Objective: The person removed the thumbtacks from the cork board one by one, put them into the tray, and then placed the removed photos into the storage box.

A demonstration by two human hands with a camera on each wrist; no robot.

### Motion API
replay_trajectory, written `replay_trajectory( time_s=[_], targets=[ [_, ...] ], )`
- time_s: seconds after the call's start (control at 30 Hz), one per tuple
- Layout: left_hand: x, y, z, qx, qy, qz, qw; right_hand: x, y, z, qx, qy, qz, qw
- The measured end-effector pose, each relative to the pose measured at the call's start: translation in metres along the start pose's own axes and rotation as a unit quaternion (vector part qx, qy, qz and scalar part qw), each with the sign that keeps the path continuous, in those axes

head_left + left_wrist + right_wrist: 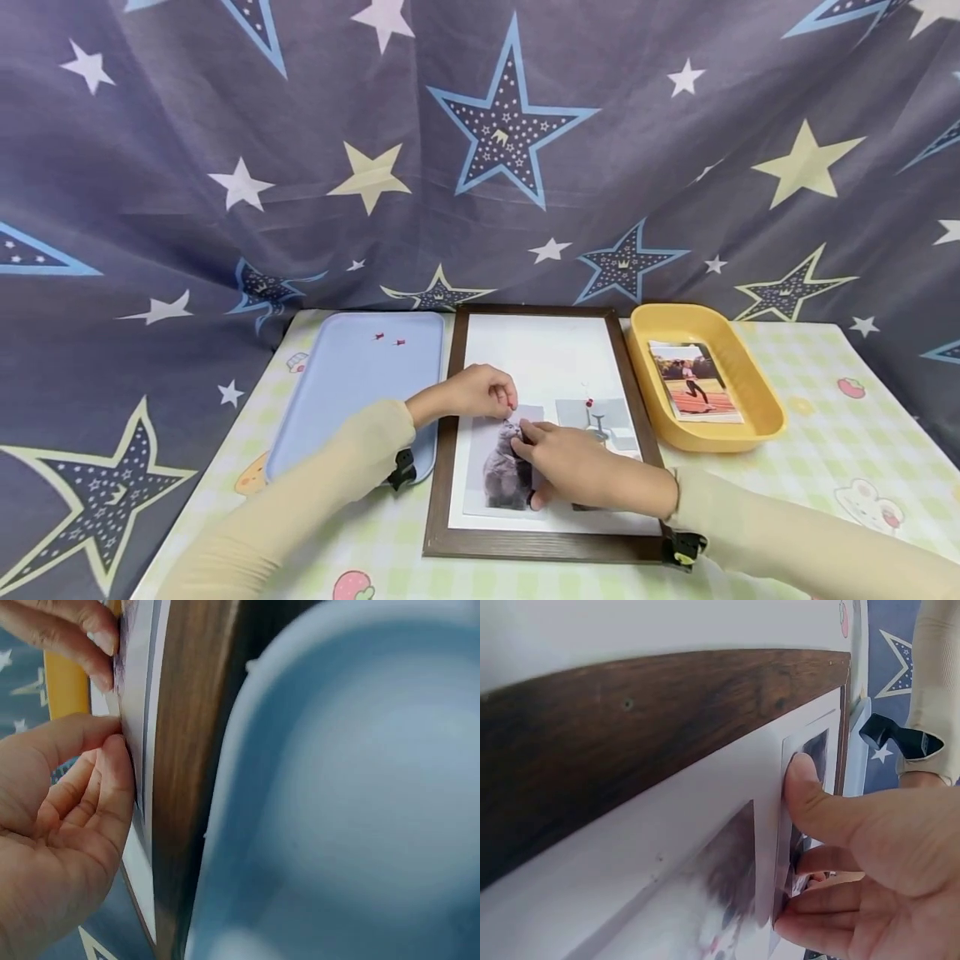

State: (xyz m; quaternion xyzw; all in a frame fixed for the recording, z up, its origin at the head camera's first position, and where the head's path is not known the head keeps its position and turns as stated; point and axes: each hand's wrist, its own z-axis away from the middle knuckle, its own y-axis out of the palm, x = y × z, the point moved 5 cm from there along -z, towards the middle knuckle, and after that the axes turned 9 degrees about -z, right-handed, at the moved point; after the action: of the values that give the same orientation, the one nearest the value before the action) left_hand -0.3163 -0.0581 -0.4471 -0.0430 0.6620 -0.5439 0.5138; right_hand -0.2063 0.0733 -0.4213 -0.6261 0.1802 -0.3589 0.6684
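My left hand [478,392] pinches a red push pin [512,407] at the top edge of a photo of a grey cat [504,479]. In the left wrist view the thumb and index fingertip meet at the board, and the pin is hidden. My right hand [579,468] lies over the cat photo's right side, thumb and fingers spread on its surface. The photo rests on a white board in a brown wooden frame [525,546]. Beside it, partly under the right arm, another photo [617,415] bears a red push pin [589,403] near its top.
To the left stands a light blue tray [360,392] with two red push pins [399,342] on it. A yellow basket [757,408] on the right holds a stack of photos [697,383], a runner on top. A checked cloth [810,467] covers the table; a starry curtain hangs behind.
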Motion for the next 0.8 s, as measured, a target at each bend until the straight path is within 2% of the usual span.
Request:
replay_trajectory(
  time_s=[0.13,0.27,0.57,0.7,0.8],
  targets=[
    [-0.001,0.001,0.000,0.018,-0.008,0.008,0.9998,0.002,0.000,0.001,-0.013,-0.016,0.009,0.9997],
    [-0.002,0.000,0.001,0.030,-0.007,-0.001,0.9995,0.001,-0.001,0.003,-0.009,-0.020,-0.001,0.9998],
    [-0.004,-0.001,-0.004,0.021,-0.009,-0.020,0.9995,-0.009,0.004,0.007,-0.003,-0.029,-0.016,0.9994],
    [-0.009,0.000,-0.001,0.019,-0.026,-0.031,0.9990,-0.007,0.009,0.010,0.018,-0.018,-0.034,0.9991],
    [-0.016,-0.001,0.003,0.017,-0.034,-0.060,0.9975,-0.003,0.009,0.011,0.029,-0.006,-0.035,0.9989]
  ],
)
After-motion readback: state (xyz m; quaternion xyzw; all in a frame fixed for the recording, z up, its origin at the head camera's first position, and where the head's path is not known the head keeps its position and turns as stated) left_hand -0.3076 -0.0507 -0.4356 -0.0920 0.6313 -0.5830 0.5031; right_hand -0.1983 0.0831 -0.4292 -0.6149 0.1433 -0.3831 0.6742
